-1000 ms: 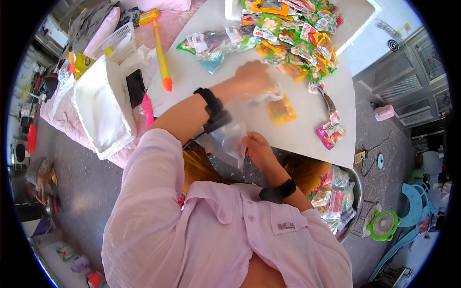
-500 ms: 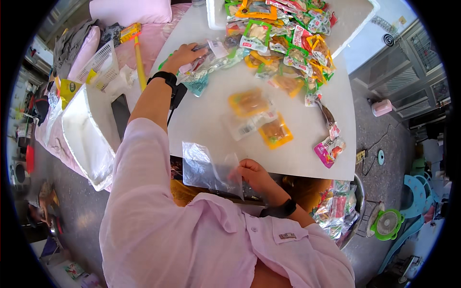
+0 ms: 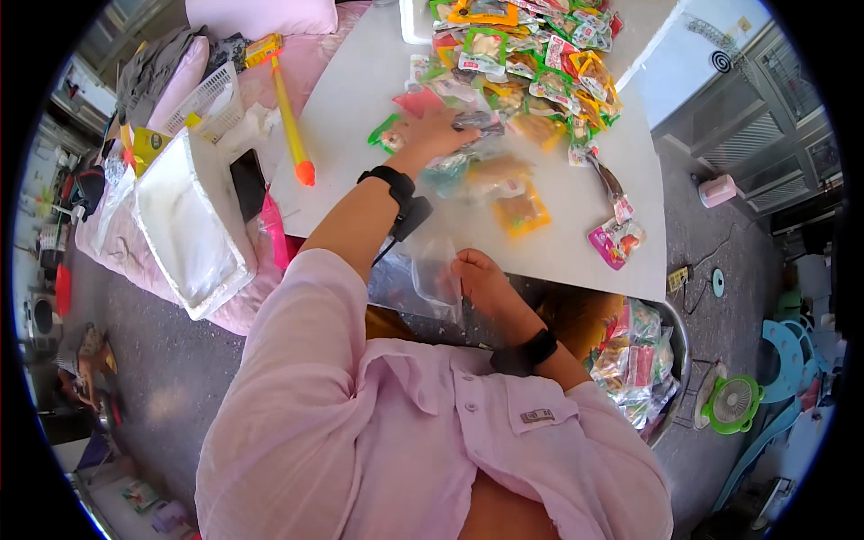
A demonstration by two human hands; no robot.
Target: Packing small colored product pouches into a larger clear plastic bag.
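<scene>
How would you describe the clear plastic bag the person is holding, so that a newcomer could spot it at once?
Start at the white table and follow its near edge to the right hand. The clear plastic bag hangs there, pinched by that hand. Unlike the colourful snack packets heaped farther back, it is see-through and looks empty.
</scene>
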